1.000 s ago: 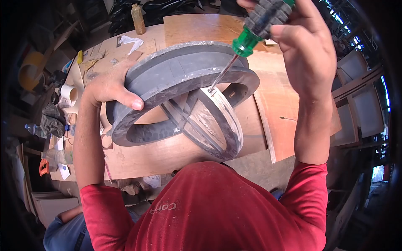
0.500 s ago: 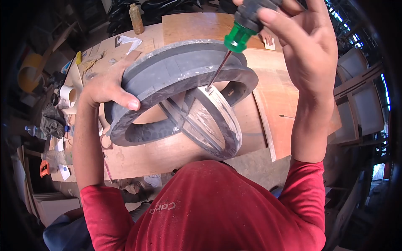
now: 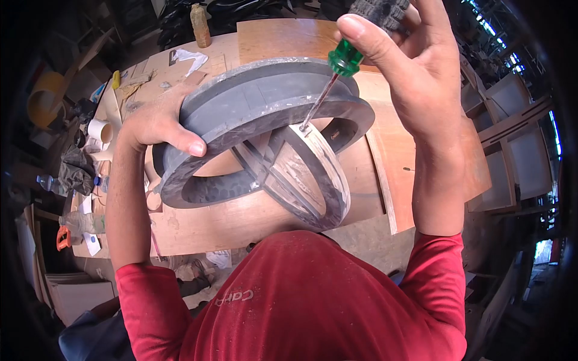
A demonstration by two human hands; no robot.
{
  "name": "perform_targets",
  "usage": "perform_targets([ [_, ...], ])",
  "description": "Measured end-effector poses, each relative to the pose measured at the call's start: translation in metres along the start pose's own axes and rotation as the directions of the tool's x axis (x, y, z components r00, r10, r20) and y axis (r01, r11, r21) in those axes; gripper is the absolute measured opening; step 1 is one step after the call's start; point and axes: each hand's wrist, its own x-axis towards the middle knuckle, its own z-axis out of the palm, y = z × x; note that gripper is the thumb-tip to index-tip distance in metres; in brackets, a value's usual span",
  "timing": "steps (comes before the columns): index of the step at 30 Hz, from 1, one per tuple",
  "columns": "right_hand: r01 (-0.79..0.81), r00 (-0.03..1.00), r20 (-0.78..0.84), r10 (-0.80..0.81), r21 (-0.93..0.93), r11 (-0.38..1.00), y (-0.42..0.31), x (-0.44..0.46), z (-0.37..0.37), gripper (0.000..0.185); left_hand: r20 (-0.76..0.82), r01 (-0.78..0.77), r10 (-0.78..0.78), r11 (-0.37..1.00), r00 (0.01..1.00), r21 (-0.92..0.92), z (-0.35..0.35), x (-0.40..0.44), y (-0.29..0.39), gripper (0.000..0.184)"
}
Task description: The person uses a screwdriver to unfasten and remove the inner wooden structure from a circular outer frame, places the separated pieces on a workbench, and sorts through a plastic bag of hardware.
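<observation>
Head view, screwdriver [image 3: 345, 59] handle cropped at upper edge, left hand [image 3: 161, 123] fingertips hard to make out, thumb on near rim, grasping large grey ring [image 3: 253, 96] over table [image 3: 198, 231], right hand [image 3: 424, 78] gripping handle, shaft slanting below fingers to smaller ring [image 3: 319, 147].

A slim-shafted screwdriver [image 3: 345, 59] at one o'clock has a black and translucent green handle. The large grooved ring [image 3: 247, 96] is grey with white flecks; the plywood worktop [image 3: 198, 233], pale tan; the cloth shirt [image 3: 295, 295] at six o'clock, red with whitish lettering.

Red shirt [image 3: 313, 301], pale lettering [image 3: 236, 297] "Car", rest unclear
</observation>
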Motion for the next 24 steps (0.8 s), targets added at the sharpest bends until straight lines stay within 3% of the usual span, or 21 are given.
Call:
perform_targets([
  [1,-0.054,0.998,0.017,0.053,0.06,0.997,-0.005,-0.001,0.002,0.079,-0.007,-0.024,0.024,1.0,1.0,-0.01,0.001,0.001,0.001,0.112],
  [4,0.127,0.979,-0.159,-0.124,0.012,0.992,0.015,0.002,0.002,0.077,-0.006,-0.037,0.037,0.999,0.999,0.006,0.0,0.002,0.002,0.111],
  [6,0.157,0.954,-0.27,-0.126,0.095,0.983,0.007,0.002,0.003,0.075,-0.004,-0.02,0.02,1.0,1.0,0.01,-0.002,0.001,-0.003,0.11],
  [8,0.222,0.957,-0.216,-0.192,0.124,0.967,-0.009,-0.003,-0.012,0.069,0.002,-0.001,0.001,1.0,1.0,0.012,-0.003,0.0,-0.004,0.11],
  [10,0.043,0.961,-0.275,-0.029,0.045,0.998,-0.012,-0.007,-0.03,0.031,0.023,0.01,-0.009,1.0,1.0,-0.018,-0.002,-0.001,0.0,0.108],
  [11,0.004,0.998,-0.059,-0.011,-0.117,0.993,-0.008,-0.014,-0.049,0.028,0.023,0.006,-0.005,1.0,1.0,-0.02,-0.002,-0.001,0.0,0.108],
  [12,-0.075,0.997,-0.006,0.078,-0.358,0.931,-0.013,-0.024,-0.038,0.019,0.034,0.025,-0.024,0.999,0.999,-0.036,-0.002,-0.001,-0.001,0.107],
  [14,-0.097,0.976,0.111,0.187,-0.548,0.831,0.007,-0.045,-0.011,0.024,0.057,0.036,-0.033,0.998,0.998,-0.052,-0.003,-0.001,-0.001,0.105],
  [15,-0.25,0.952,0.042,0.302,-0.46,0.852,0.023,-0.057,-0.002,0.02,0.069,0.024,-0.02,0.998,0.997,-0.055,-0.003,0.0,-0.001,0.104],
  [16,-0.276,0.955,-0.027,0.296,-0.455,0.847,0.032,-0.067,0.007,0.02,0.085,0.013,-0.008,0.998,0.996,-0.06,-0.004,0.001,0.0,0.103],
  [24,-0.342,0.939,-0.222,0.261,-0.564,0.752,0.043,-0.076,0.04,0.015,0.133,-0.055,0.051,0.998,0.99,0.026,-0.002,-0.003,0.032,0.099],
])
